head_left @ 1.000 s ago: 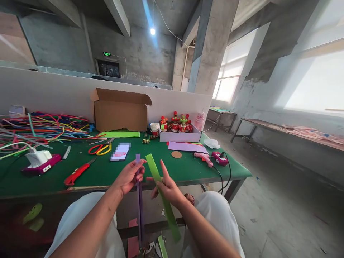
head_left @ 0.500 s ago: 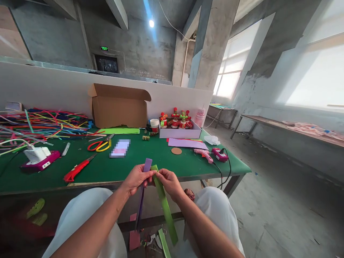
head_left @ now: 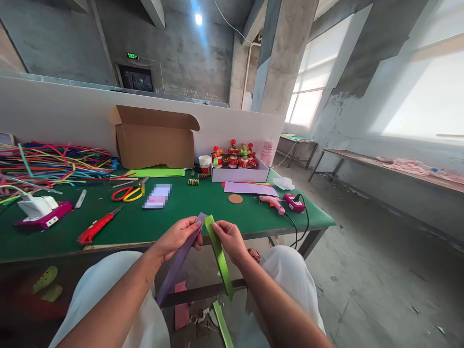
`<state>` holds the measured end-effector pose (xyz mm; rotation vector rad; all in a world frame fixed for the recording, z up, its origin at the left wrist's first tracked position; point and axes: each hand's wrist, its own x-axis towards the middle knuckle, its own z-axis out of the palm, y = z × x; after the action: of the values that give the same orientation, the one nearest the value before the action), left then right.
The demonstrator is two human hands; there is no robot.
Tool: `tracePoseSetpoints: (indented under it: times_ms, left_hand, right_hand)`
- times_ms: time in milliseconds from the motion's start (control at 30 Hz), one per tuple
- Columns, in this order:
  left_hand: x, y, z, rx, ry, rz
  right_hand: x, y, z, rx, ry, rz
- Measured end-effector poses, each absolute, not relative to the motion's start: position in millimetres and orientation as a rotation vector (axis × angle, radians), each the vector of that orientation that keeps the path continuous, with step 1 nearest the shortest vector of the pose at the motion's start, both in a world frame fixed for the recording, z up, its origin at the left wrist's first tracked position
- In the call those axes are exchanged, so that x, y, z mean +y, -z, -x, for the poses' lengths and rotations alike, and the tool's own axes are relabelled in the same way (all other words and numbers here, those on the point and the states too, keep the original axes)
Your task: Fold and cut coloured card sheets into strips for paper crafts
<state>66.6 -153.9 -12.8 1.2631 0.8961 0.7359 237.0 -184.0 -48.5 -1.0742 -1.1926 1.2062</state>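
My left hand [head_left: 182, 237] pinches a purple paper strip [head_left: 176, 265] near its top end; the strip slants down to the left over my knee. Between the thumb and fingers of my right hand [head_left: 229, 239] is a green paper strip [head_left: 219, 260], hanging down toward the floor. The top ends of both strips come together in front of the table edge, and whether they are joined there I cannot tell. Behind my hands lies a round brown disc [head_left: 235, 198] on the green table [head_left: 195, 205].
A pink glue gun [head_left: 272, 204] and its purple power socket [head_left: 294, 203] lie at right. Scissors [head_left: 127, 193], a red-handled knife [head_left: 97, 227] and a blurred phone [head_left: 157, 196] lie at left. A white box [head_left: 239, 175] holds red figures. Pipe cleaners [head_left: 54, 162] and a cardboard box [head_left: 155, 140] stand behind.
The purple strip has swung from hanging almost straight down to slanting left, its flat side now showing. The green strip's lower end has risen and shifted slightly left. The view has turned a little.
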Motion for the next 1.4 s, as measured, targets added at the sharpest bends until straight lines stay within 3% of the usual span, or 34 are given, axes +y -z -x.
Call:
tracePoseSetpoints:
  times_ms: [367,633,1067,1133,1233,1400]
  left_hand:
    - [-161,12,-77,0.961,-0.873,-1.217]
    - [-163,13,-83,1.005,-0.954,-1.203]
    - [-143,10,-67,1.069,-1.222,-1.167]
    - [-139,4,-56,1.074,-1.260,-1.151]
    - [-136,-1,-45,1.064,-1.261,-1.141]
    - [-137,3,-47,1.044,-1.219,-1.152]
  right_hand:
    - [-181,57,-232,-1.201,-1.051,1.173]
    - [-188,54,-227,-1.215,-1.334,1.032]
    - [-189,66,-231,-1.463,-1.512,1.070]
    - [-183,54,-253,-1.659,-1.256,1.240]
    - [-173,18,-314,-1.536,-0.414,1.793]
    - [-172,-24,-416,-1.158,-0.010,2.186]
